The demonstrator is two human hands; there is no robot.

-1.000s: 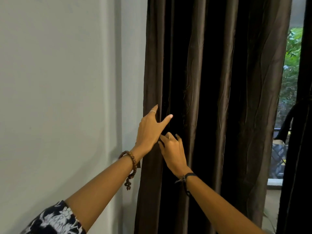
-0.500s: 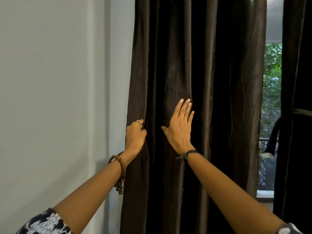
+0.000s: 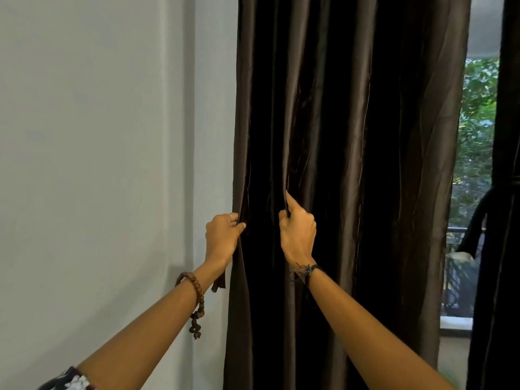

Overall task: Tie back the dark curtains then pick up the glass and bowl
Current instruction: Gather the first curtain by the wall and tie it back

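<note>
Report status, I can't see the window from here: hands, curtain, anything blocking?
Left hand grips curtain edge by the wall. Right hand grips a fold. Curtain hangs untied. Nothing in the way.

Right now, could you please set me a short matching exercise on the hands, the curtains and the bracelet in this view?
Column one:
1. left hand
2. right hand
3. beaded bracelet
4. far curtain

Column two:
A. already tied back at the right edge of the view
B. pinches a fold of the near curtain
C. grips the near curtain's wall-side edge
D. hangs on the left wrist

Pairs: 1-C, 2-B, 3-D, 4-A
</note>
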